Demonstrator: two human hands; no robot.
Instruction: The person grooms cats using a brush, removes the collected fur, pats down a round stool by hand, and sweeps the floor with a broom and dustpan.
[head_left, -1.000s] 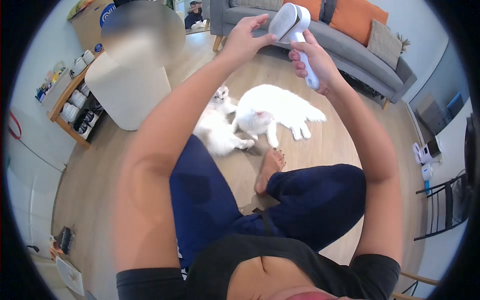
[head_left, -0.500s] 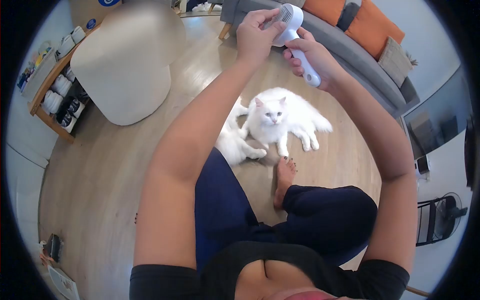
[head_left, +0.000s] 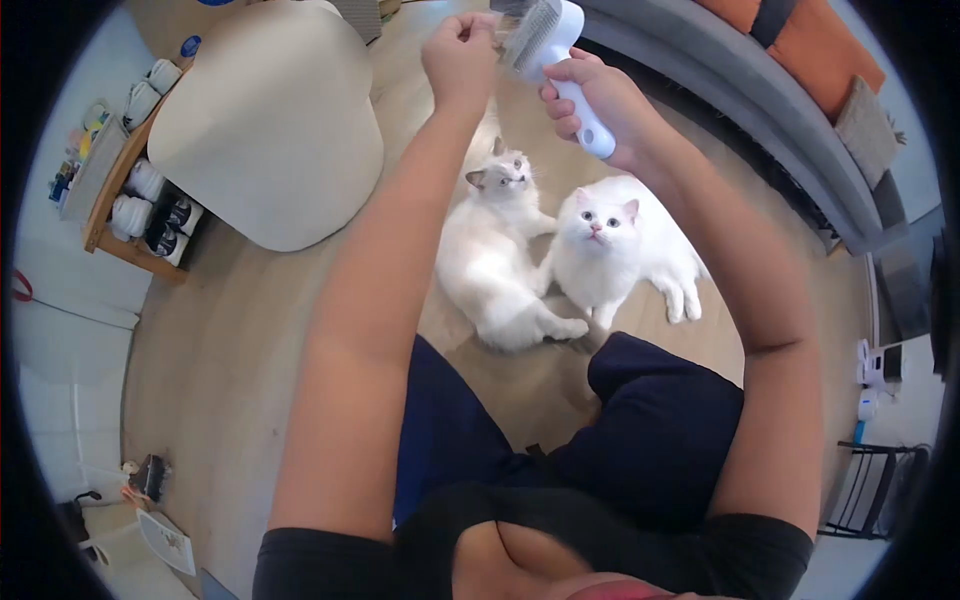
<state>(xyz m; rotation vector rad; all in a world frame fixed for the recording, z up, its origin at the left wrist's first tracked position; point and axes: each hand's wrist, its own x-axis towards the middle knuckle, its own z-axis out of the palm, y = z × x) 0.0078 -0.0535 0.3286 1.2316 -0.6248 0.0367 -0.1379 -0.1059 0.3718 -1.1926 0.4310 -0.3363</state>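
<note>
My right hand (head_left: 612,100) is wrapped round the handle of a white pet slicker brush (head_left: 570,45), its bristle face turned to the left. Pale wisps of fur show at the bristles' left edge. Just left of the brush head, my left hand (head_left: 460,58) is closed in a pinch, apart from the brush, with what looks like a thin wisp of fur at its fingertips. On the floor below lie two cats: a white cat (head_left: 610,250) looking up, and beside it a cream cat (head_left: 488,265) with greyish ears, lying on its side with its head raised.
My bent legs (head_left: 650,430) are close to the cats. A cream rounded seat or table (head_left: 270,140) stands on the left, near a wooden shoe rack (head_left: 140,225). A grey sofa (head_left: 740,90) with orange cushions runs along the upper right.
My left hand has come off the bristles and moved left. The brush is tilted slightly and moved left. The view has shifted; the cream cat's head now shows and the white cat looks up.
</note>
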